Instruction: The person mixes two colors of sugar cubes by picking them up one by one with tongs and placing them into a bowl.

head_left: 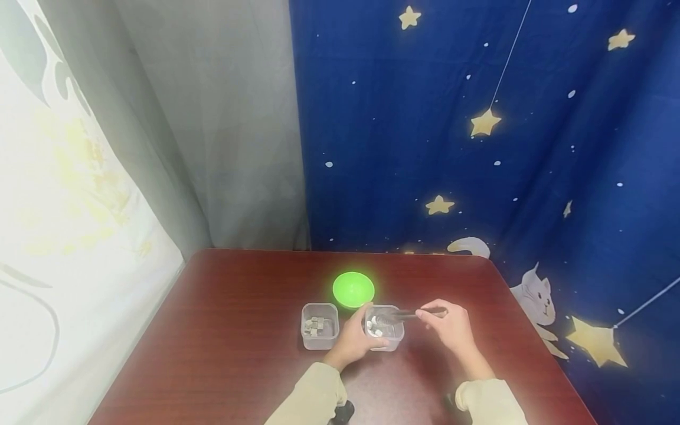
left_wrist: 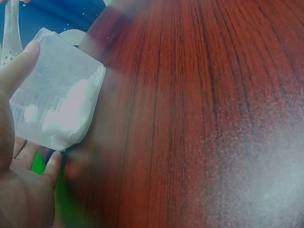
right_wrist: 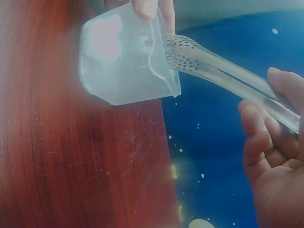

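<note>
My left hand [head_left: 352, 341] grips a clear plastic container [head_left: 394, 341] by its side, thumb on the near wall in the head view. Small white pieces [left_wrist: 71, 109] show through its wall in the left wrist view; their kind is unclear. With thumb and fingers my right hand [head_left: 450, 326] pinches a pair of metal tongs [right_wrist: 228, 78]. The tongs' perforated ends reach into the container's mouth, and whether they hold a piece cannot be seen. To the left stands a second clear container [head_left: 320, 346] with several pale, blocky pieces [head_left: 314, 324] in it.
A bright green bowl [head_left: 353, 289] stands just behind the two containers. Everything is on a dark red wood-grain table [head_left: 239, 307]. Beyond its back edge hang a grey curtain [head_left: 223, 130] and a blue star-patterned curtain [head_left: 382, 141].
</note>
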A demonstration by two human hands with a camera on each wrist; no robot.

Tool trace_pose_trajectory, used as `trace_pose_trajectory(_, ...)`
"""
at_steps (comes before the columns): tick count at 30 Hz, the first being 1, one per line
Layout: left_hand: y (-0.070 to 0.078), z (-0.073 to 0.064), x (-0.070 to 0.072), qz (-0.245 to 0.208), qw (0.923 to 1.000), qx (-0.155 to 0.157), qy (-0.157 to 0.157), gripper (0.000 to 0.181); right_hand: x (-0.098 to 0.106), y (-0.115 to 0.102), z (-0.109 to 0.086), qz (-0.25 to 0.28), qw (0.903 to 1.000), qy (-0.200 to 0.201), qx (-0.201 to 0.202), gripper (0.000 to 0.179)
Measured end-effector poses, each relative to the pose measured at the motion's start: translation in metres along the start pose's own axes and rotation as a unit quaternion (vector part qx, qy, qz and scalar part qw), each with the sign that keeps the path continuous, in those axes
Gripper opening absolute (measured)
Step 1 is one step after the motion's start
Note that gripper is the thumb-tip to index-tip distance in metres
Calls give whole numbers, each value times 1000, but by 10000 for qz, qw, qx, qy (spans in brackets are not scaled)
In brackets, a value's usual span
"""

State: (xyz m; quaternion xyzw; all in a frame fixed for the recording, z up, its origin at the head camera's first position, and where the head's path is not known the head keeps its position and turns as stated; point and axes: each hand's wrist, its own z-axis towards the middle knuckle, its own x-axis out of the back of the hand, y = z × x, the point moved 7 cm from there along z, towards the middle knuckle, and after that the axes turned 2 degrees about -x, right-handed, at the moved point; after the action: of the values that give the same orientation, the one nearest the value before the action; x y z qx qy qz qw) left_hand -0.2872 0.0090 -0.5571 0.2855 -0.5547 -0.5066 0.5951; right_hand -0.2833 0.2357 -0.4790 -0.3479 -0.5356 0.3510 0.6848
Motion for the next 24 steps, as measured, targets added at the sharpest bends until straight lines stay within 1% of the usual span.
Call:
trace_pose_trajectory(4, -1, 0, -1, 74, 10000, -34, 34, 98, 3, -2, -1, 108, 9999, 41, -8, 15)
trace_pose_trajectory(7, -2, 0, -1, 44, 10000, -71, 54, 98, 3, -2, -1, 118, 9999, 18, -52, 16)
trace_pose_trajectory(12, 0, 0, 1, -39, 9999, -113, 53, 96, -4, -3, -2, 89, 9998, -131, -139, 17)
trace_pose_trajectory(14, 0, 0, 1, -79, 9999, -116, 21, 96, -8, -4, -3, -7, 9999, -145, -70, 16)
trace_pose_trajectory(18, 0, 0, 0, -74, 9999, -117, -9, 97, -12, -7, -3, -315, 9991, -138, 243, 15)
trace_pose_trajectory(20, -1, 1, 0, -55, 9999, -131, -5, 97, -13, -8, -3, -434, 9984, -137, 333, 15)
trace_pose_trajectory(24, -2, 0, -1, -41, 9999, -93, -31, 98, -16, -6, -2, -558, 9978, -222, 285, 15)
